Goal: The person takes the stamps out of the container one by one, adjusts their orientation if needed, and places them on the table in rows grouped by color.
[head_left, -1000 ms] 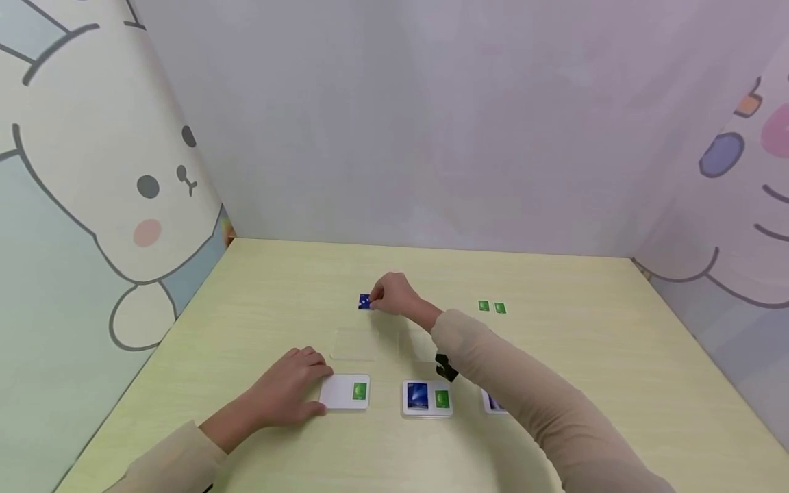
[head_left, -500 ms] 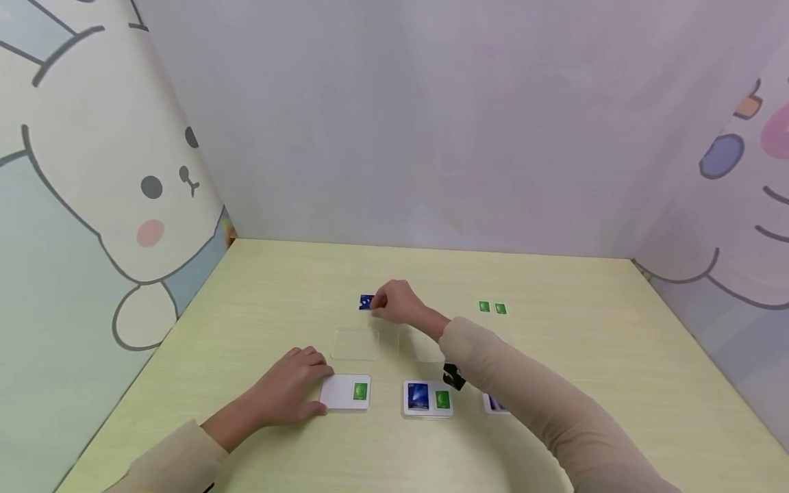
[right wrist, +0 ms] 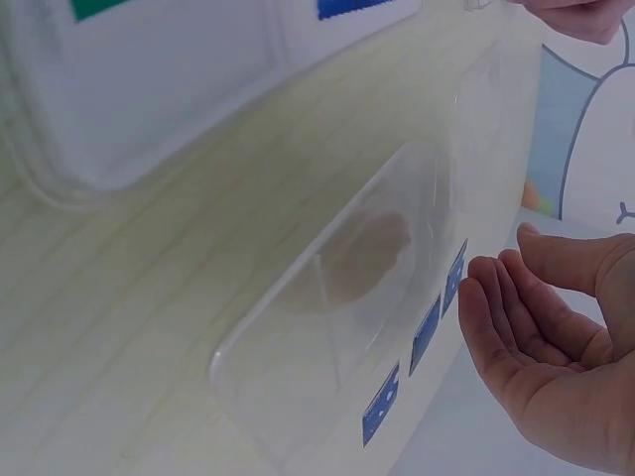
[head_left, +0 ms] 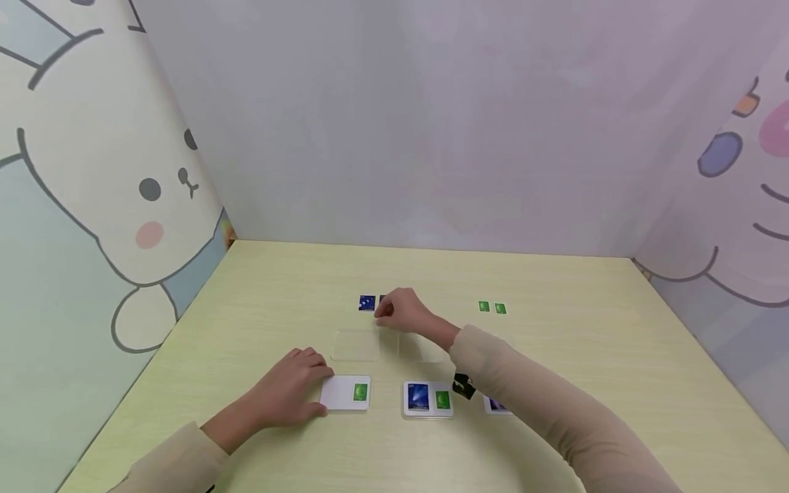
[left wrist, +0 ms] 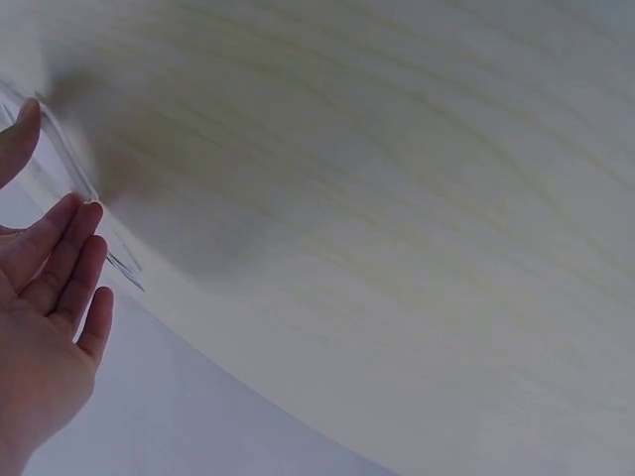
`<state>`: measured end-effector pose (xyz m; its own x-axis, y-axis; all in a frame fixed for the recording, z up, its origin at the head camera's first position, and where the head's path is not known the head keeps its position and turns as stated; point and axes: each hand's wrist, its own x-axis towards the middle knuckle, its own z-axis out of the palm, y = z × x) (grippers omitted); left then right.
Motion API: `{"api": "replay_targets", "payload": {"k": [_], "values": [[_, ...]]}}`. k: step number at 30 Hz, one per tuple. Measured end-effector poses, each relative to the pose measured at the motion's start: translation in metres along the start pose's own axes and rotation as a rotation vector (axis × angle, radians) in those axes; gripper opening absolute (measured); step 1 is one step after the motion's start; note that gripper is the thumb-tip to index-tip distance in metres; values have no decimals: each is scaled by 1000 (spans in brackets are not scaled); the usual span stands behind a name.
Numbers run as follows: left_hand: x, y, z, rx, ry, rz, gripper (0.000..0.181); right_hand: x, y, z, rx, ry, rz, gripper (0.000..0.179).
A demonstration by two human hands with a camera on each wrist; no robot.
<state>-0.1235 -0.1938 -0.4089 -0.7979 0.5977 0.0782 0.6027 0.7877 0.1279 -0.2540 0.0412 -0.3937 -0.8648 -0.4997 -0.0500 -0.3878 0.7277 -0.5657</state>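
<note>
My left hand [head_left: 294, 389] holds a flat white-backed clear case [head_left: 337, 393] by its left end, thumb at the near edge and fingers at the far edge. A small green stamp [head_left: 360, 392] shows at the case's right end. In the left wrist view the fingertips [left wrist: 91, 210] touch the clear rim. My right hand [head_left: 407, 311] hovers just beside a row of small blue stamps [head_left: 366, 302], hiding part of the row. From the right wrist view, the thumb and curved fingers stand apart with nothing visible between them; blue stamps [right wrist: 427, 333] lie near the fingertips.
Clear lids [head_left: 355, 345] lie behind the cases. A second case [head_left: 428, 400] bears a blue and a green stamp. A third case [head_left: 496, 405] lies partly under the right sleeve. Two green stamps [head_left: 483, 306] lie at the back right. A wall stands behind the table.
My right hand has drawn slightly right and toward me, uncovering the left blue stamp and part of another. The left hand stays in place on the case.
</note>
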Motion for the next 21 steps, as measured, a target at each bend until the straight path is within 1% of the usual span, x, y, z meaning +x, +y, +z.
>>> {"api": "replay_targets", "payload": {"k": [10,17,21], "values": [[-1,1,0,-4,7,-2,49,-7,5,1,12,-20,57,10],[-1,0,0,-2,13,-3,49,-10,8,3,25,-14,63,10],[-1,0,1,-8,4,-9,49,-12,10,4,33,-11,64,8]]}}
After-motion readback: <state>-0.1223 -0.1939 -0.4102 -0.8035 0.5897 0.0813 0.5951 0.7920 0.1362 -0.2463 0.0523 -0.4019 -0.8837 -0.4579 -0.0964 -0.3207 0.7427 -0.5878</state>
